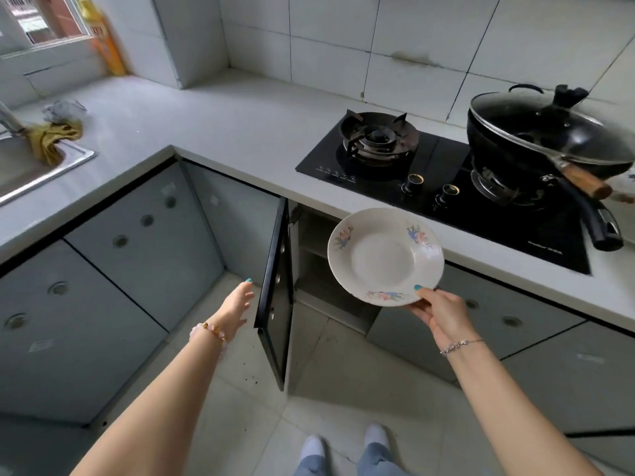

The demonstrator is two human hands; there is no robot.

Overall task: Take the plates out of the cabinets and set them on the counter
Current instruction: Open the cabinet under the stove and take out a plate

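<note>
My right hand (438, 312) holds a white plate with flower prints (385, 255) by its near rim, thumb on top and fingers underneath. The plate hangs in the air in front of the open cabinet (316, 269), just below the counter edge (309, 197). My left hand (237, 300) is open with relaxed fingers, reaching toward the edge of the open black-framed cabinet door (275, 290) without touching it. The cabinet's inside is dark and its contents are hidden.
A black gas hob (429, 173) is set in the counter, with a lidded black wok (549, 139) on the right burner. A sink (31, 166) with a yellow cloth (55, 135) lies at the left. The pale counter corner (206, 115) stretches between them.
</note>
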